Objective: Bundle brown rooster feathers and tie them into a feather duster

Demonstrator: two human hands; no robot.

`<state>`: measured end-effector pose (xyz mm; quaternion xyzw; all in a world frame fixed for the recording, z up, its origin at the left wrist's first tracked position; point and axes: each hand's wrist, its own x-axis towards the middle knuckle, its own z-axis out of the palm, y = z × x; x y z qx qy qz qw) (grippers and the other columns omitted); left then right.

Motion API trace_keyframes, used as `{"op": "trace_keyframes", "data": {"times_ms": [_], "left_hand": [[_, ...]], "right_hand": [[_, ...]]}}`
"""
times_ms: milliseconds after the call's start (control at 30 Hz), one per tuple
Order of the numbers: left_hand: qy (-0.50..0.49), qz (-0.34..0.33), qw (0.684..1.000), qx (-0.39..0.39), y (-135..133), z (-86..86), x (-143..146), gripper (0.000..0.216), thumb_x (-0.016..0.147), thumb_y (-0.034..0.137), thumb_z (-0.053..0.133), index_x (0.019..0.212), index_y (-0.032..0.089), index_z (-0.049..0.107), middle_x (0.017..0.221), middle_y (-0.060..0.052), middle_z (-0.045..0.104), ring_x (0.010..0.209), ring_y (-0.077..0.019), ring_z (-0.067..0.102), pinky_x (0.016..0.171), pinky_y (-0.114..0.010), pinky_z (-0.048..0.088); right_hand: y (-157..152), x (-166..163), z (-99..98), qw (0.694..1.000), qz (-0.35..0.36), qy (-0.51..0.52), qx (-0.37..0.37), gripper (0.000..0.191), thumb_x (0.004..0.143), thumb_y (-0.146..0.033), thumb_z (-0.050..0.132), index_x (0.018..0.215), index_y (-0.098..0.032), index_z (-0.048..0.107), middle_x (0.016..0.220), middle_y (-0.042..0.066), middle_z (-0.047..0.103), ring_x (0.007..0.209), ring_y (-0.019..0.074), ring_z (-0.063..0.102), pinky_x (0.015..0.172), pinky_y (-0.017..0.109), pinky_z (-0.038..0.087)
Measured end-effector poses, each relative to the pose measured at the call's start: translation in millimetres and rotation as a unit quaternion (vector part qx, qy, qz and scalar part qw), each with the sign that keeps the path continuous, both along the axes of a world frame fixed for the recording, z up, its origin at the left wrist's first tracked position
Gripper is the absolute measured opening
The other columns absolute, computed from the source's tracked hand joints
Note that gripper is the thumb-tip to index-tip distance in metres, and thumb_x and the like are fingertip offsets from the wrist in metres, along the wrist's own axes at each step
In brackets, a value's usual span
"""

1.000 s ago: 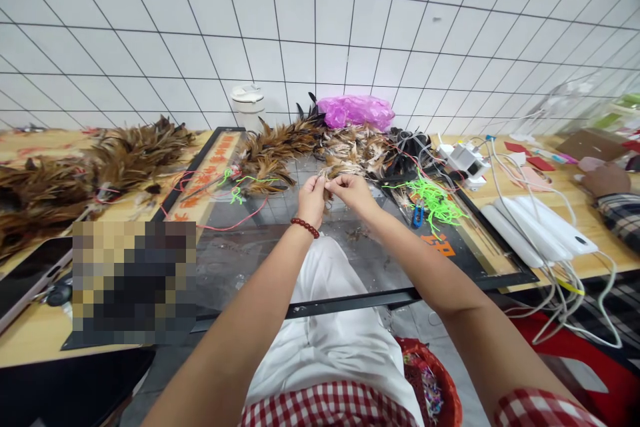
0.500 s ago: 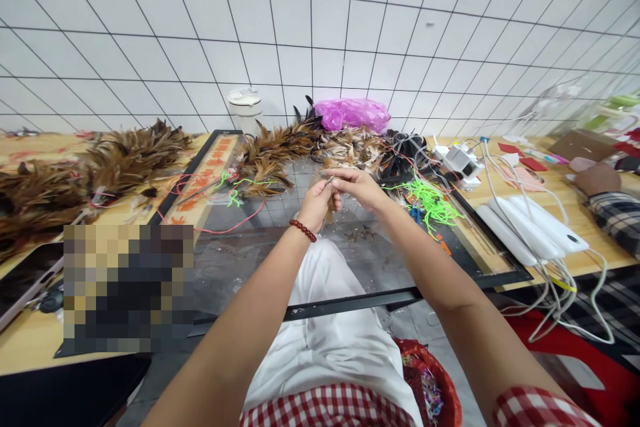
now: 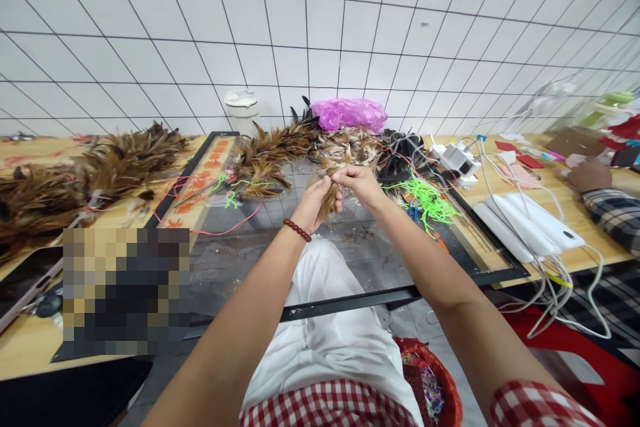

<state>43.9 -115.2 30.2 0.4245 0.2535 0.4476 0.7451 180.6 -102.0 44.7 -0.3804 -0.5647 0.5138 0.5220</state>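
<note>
Head view: one feather bunch (image 3: pixel 329 205) is being gripped by one left hand (image 3: pixel 313 201) and one right hand (image 3: pixel 362 185) above one desk (image 3: pixel 233 267), with one pink bag (image 3: pixel 349 114) beyond. Brown and wispy, it is being held tips-down.

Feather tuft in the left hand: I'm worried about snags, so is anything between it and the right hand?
Nothing visible: the right hand is at the upper end of the feather tuft; the green strands lie farther right.
</note>
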Motion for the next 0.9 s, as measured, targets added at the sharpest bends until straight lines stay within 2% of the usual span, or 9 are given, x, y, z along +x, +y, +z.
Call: {"op": "trace_keyframes", "data": {"times_ms": [100, 200, 400, 500, 567, 667, 767, 833, 900], "left_hand": [[0.038, 0.032, 0.998, 0.023, 3, -4.7, 0, 0.027, 0.077, 0.040, 0.065, 0.078, 0.015, 0.054, 0.057, 0.004, 0.048, 0.042, -0.0052, 0.045, 0.043, -0.018, 0.040], [0.066, 0.066, 0.995, 0.038, 6, -11.9, 3, 0.024, 0.079, 0.035, 0.064, 0.072, 0.014, 0.054, 0.051, 0.006, 0.042, 0.038, -0.0032, 0.038, 0.041, -0.016, 0.036], [0.044, 0.050, 0.997, 0.027, 3, -11.6, 8, 0.026, 0.078, 0.038, 0.064, 0.075, 0.015, 0.053, 0.060, 0.001, 0.055, 0.045, -0.0075, 0.051, 0.046, -0.020, 0.043], [0.039, 0.056, 0.997, 0.042, 2, -10.4, 8, 0.024, 0.080, 0.035, 0.062, 0.073, 0.014, 0.053, 0.055, 0.003, 0.051, 0.044, -0.0063, 0.047, 0.046, -0.019, 0.041], [0.040, 0.073, 0.996, 0.036, 4, -11.8, 8, 0.023, 0.081, 0.033, 0.060, 0.070, 0.015, 0.051, 0.052, 0.004, 0.047, 0.042, -0.0053, 0.044, 0.045, -0.018, 0.040], [0.031, 0.108, 0.994, 0.003, 9, -15.2, 6, 0.022, 0.083, 0.033, 0.058, 0.071, 0.016, 0.049, 0.052, 0.006, 0.044, 0.041, -0.0044, 0.041, 0.045, -0.016, 0.038], [0.011, 0.132, 0.991, -0.014, 12, -17.6, 4, 0.021, 0.084, 0.032, 0.057, 0.073, 0.017, 0.048, 0.054, 0.006, 0.043, 0.042, -0.0043, 0.041, 0.045, -0.017, 0.038], [0.009, 0.133, 0.991, -0.016, 12, -18.4, 4, 0.020, 0.084, 0.031, 0.056, 0.073, 0.017, 0.049, 0.054, 0.006, 0.043, 0.042, -0.0044, 0.040, 0.045, -0.016, 0.038], [0.012, 0.132, 0.991, -0.016, 12, -18.9, 3, 0.020, 0.084, 0.031, 0.056, 0.072, 0.017, 0.049, 0.054, 0.006, 0.043, 0.041, -0.0042, 0.040, 0.044, -0.016, 0.037]], "right_hand": [[4, -1, -0.9, 0.998, -0.044, -0.026, 0.036, 0.029, 0.060, -0.042, 0.076, 0.066, -0.015, 0.065, 0.055, -0.002, 0.060, 0.053, 0.0093, 0.053, 0.055, 0.023, 0.045], [5, -4, -2.6, 0.996, -0.048, -0.047, 0.050, 0.029, 0.061, -0.043, 0.074, 0.064, -0.016, 0.065, 0.054, -0.003, 0.058, 0.053, 0.0092, 0.052, 0.056, 0.024, 0.045], [-6, -11, -1.8, 0.999, -0.010, -0.040, 0.008, 0.033, 0.066, -0.051, 0.068, 0.068, -0.020, 0.058, 0.046, -0.005, 0.051, 0.040, 0.0122, 0.048, 0.042, 0.026, 0.040], [-3, -3, 5.5, 0.990, -0.027, -0.122, 0.071, 0.028, 0.073, -0.047, 0.064, 0.072, -0.019, 0.060, 0.056, -0.002, 0.055, 0.051, 0.0139, 0.055, 0.052, 0.028, 0.045], [3, 13, 14.3, 0.951, -0.097, -0.260, 0.139, 0.020, 0.076, -0.037, 0.063, 0.075, -0.018, 0.064, 0.072, 0.002, 0.061, 0.068, 0.0152, 0.059, 0.066, 0.029, 0.046], [10, 52, 26.4, 0.822, -0.209, -0.505, 0.163, 0.012, 0.075, -0.021, 0.062, 0.082, -0.017, 0.070, 0.092, 0.007, 0.063, 0.088, 0.0183, 0.057, 0.079, 0.029, 0.041], [11, 88, 26.1, 0.726, -0.158, -0.662, 0.102, 0.023, 0.068, -0.018, 0.069, 0.090, -0.019, 0.072, 0.095, 0.008, 0.063, 0.091, 0.0202, 0.057, 0.078, 0.028, 0.040], [7, 102, 18.0, 0.688, -0.130, -0.710, 0.073, 0.034, 0.065, -0.021, 0.073, 0.098, -0.021, 0.071, 0.100, 0.008, 0.062, 0.091, 0.0205, 0.058, 0.076, 0.027, 0.040], [2, 108, 8.0, 0.665, -0.142, -0.731, 0.051, 0.027, 0.069, -0.020, 0.068, 0.095, -0.021, 0.072, 0.102, 0.010, 0.062, 0.089, 0.0205, 0.059, 0.074, 0.027, 0.041]]}}
